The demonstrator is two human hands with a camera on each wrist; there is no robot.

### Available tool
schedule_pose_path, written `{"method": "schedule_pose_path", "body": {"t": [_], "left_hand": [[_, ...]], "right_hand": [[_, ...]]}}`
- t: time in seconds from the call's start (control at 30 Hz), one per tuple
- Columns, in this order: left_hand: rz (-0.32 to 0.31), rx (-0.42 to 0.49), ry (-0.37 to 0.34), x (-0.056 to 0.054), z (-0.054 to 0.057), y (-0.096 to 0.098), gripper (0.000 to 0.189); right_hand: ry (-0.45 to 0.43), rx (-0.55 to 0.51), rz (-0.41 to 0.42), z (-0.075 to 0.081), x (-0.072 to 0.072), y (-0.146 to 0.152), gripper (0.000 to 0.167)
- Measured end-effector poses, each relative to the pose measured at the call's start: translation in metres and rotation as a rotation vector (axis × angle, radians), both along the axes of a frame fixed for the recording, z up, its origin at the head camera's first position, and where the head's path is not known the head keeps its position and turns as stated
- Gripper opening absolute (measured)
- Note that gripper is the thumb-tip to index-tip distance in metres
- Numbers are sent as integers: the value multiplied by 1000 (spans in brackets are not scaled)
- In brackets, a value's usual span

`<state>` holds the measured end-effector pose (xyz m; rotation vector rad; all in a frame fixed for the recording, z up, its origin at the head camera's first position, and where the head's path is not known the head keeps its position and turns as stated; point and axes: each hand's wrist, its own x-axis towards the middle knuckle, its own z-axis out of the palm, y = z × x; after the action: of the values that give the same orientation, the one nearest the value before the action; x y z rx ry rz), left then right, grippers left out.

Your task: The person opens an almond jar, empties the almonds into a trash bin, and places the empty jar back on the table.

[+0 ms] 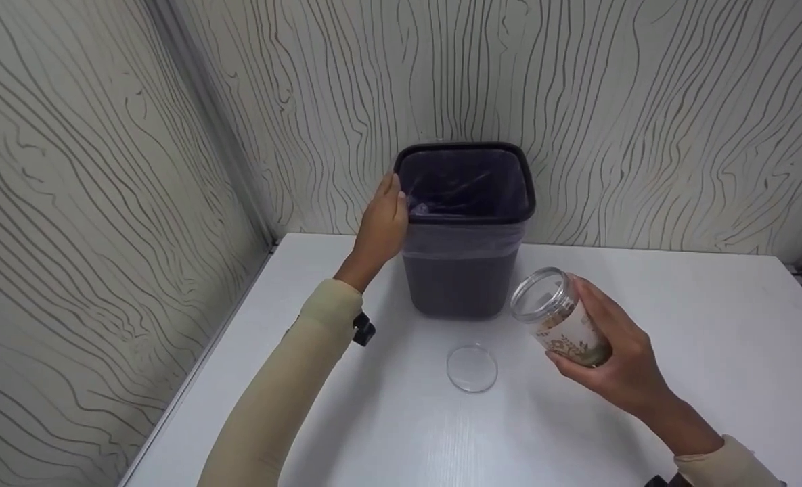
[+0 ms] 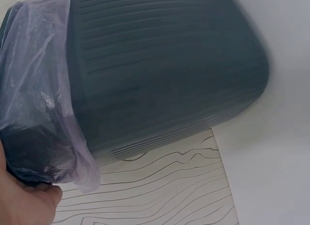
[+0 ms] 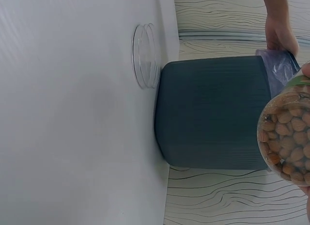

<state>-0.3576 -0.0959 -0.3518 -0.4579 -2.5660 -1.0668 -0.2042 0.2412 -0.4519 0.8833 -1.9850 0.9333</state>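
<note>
A dark trash bin (image 1: pixel 460 287) lined with a thin translucent bag (image 1: pixel 465 240) stands at the back of the white table. At its left rim my left hand (image 1: pixel 382 220) grips the edge over the bag; the left wrist view shows part of that hand (image 2: pixel 24 201) against the bag. My right hand (image 1: pixel 620 348) holds a clear jar (image 1: pixel 566 335) with a printed floral band, tilted, its uncovered mouth towards the upper left. Almonds (image 3: pixel 290 142) show through the jar's bottom in the right wrist view. Before the bin, a round clear lid (image 1: pixel 472 368) lies flat.
The white table (image 1: pixel 428 439) meets wood-grain patterned walls (image 1: pixel 346 81) behind and at the left, close to the bin. A black wrist camera (image 1: pixel 363 329) hangs under the left sleeve.
</note>
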Motion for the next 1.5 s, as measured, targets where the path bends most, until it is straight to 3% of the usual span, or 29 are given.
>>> {"method": "schedule_pose_path", "body": {"t": [0.53, 1.5], "left_hand": [[-30, 9, -13, -3, 4, 5, 54], [-25, -59, -30, -9, 3, 5, 55]], "right_hand": [[43, 4, 3, 22, -8, -2, 90], [107, 32, -35, 63, -24, 2, 89]]}}
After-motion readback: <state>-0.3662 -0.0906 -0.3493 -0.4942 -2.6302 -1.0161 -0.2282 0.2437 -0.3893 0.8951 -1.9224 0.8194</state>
